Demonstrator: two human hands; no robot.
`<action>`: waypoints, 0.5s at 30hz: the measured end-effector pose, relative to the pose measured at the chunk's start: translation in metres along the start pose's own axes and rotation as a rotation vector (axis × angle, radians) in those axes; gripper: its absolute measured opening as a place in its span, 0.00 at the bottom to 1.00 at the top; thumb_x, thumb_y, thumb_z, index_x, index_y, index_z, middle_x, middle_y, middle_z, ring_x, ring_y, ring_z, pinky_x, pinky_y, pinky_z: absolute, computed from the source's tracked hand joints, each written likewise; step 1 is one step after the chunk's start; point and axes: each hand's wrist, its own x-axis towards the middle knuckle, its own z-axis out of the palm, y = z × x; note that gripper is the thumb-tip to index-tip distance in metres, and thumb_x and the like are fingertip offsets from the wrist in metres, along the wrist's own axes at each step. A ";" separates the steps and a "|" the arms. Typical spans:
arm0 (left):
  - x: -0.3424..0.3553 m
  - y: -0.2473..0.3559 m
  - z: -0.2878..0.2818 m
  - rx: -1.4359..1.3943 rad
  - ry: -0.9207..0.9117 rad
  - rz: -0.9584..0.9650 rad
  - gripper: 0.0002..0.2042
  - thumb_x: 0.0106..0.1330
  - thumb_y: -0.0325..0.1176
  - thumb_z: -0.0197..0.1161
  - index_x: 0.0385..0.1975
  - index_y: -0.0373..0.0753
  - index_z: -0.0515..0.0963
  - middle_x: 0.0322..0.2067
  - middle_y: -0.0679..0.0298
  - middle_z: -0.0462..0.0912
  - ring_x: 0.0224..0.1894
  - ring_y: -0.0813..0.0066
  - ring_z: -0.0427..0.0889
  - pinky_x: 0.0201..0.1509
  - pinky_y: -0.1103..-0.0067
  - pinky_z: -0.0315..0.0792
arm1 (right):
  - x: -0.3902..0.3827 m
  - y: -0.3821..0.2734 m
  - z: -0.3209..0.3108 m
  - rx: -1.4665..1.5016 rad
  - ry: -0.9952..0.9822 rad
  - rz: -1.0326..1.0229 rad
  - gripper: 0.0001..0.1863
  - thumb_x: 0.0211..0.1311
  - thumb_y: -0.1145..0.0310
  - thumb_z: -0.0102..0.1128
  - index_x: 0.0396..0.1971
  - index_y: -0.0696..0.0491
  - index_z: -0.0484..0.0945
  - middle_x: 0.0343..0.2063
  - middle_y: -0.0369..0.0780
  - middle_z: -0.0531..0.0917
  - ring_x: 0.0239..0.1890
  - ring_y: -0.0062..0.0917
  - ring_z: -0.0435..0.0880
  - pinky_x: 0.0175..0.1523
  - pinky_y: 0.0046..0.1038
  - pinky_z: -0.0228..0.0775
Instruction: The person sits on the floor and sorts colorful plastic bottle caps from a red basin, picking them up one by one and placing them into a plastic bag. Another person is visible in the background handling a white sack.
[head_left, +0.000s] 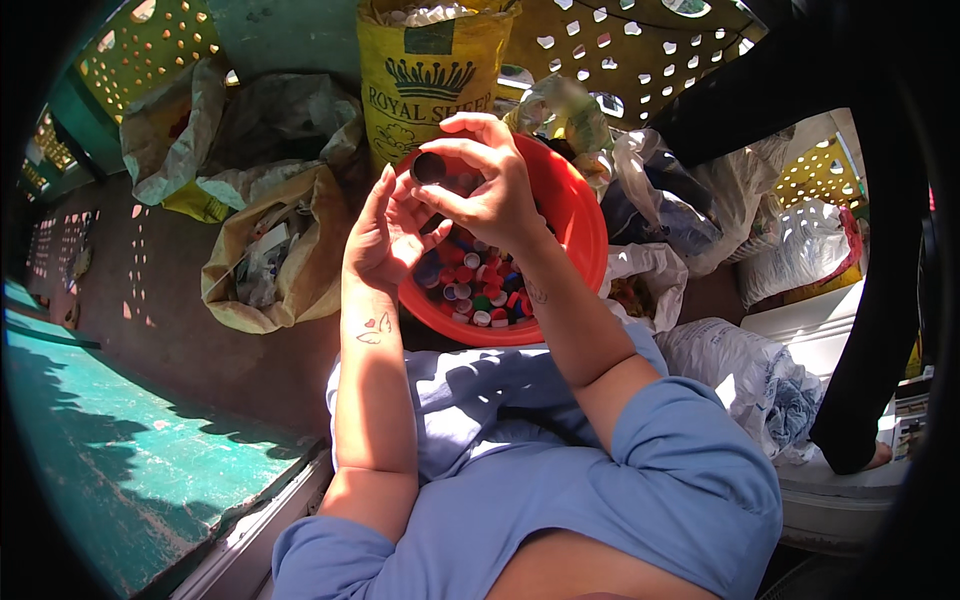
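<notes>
My right hand (488,182) pinches a dark, round bottle cap (429,168) between thumb and fingers, with its hollow side showing. Close below and to the left, my left hand (388,232) is turned palm up with its fingers apart. Its fingertips are near the cap; whether they touch it I cannot tell. Both hands are over a red-orange basin (582,225). Inside lie many loose bottle caps (484,290), mostly red and white, with some blue and a green one. My hands and forearms hide part of the basin and its caps.
Behind the basin stands a yellow printed sack (430,70) full of pale pieces. An open tan sack (285,255) and a whitish sack (170,130) are at left. Plastic bags (740,375) crowd the right, beside a person's black-clothed limb (865,330). A green surface (110,440) lies at lower left.
</notes>
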 end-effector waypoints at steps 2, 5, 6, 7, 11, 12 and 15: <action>-0.002 0.003 0.014 0.048 -0.012 0.023 0.28 0.62 0.59 0.54 0.56 0.47 0.69 0.49 0.66 0.76 0.49 0.72 0.73 0.51 0.69 0.67 | -0.003 0.008 -0.025 -0.249 0.236 -0.067 0.21 0.36 0.66 0.75 0.36 0.51 0.82 0.44 0.40 0.74 0.50 0.35 0.71 0.53 0.32 0.65; -0.003 0.010 0.007 -0.021 0.109 0.079 0.30 0.64 0.58 0.52 0.60 0.44 0.65 0.52 0.62 0.73 0.53 0.65 0.72 0.53 0.64 0.68 | -0.003 0.060 -0.077 -0.479 0.617 -0.157 0.23 0.39 0.63 0.76 0.40 0.49 0.80 0.43 0.39 0.74 0.48 0.34 0.71 0.50 0.34 0.66; 0.000 0.011 0.007 -0.043 0.175 0.118 0.29 0.64 0.57 0.52 0.59 0.45 0.65 0.52 0.63 0.72 0.52 0.66 0.71 0.54 0.65 0.67 | -0.004 0.077 -0.095 -0.523 0.697 -0.130 0.23 0.40 0.63 0.75 0.40 0.50 0.80 0.43 0.40 0.74 0.48 0.34 0.71 0.50 0.34 0.66; 0.001 0.012 0.009 -0.060 0.244 0.156 0.29 0.64 0.56 0.52 0.59 0.45 0.66 0.52 0.64 0.72 0.52 0.67 0.71 0.55 0.66 0.65 | -0.005 0.104 -0.117 -0.716 0.694 -0.130 0.24 0.40 0.62 0.76 0.41 0.50 0.80 0.43 0.40 0.73 0.48 0.34 0.71 0.51 0.34 0.65; -0.002 0.019 0.009 -0.122 0.393 0.272 0.28 0.59 0.55 0.58 0.56 0.45 0.67 0.50 0.67 0.72 0.50 0.71 0.70 0.56 0.69 0.63 | -0.007 0.162 -0.138 -1.011 0.493 0.107 0.29 0.41 0.54 0.73 0.46 0.50 0.79 0.48 0.44 0.73 0.52 0.37 0.70 0.55 0.38 0.63; -0.002 0.019 0.008 -0.135 0.419 0.293 0.28 0.59 0.54 0.58 0.56 0.45 0.67 0.50 0.67 0.72 0.50 0.71 0.69 0.56 0.69 0.62 | -0.014 0.167 -0.136 -0.988 0.412 0.110 0.32 0.41 0.51 0.72 0.48 0.49 0.78 0.50 0.45 0.73 0.54 0.39 0.70 0.56 0.41 0.62; -0.006 0.024 0.006 -0.168 0.496 0.369 0.27 0.58 0.53 0.59 0.54 0.45 0.67 0.49 0.67 0.72 0.50 0.71 0.69 0.56 0.70 0.62 | -0.042 0.145 -0.078 -0.767 -0.023 0.127 0.21 0.46 0.58 0.70 0.43 0.46 0.81 0.48 0.39 0.75 0.53 0.37 0.71 0.57 0.39 0.63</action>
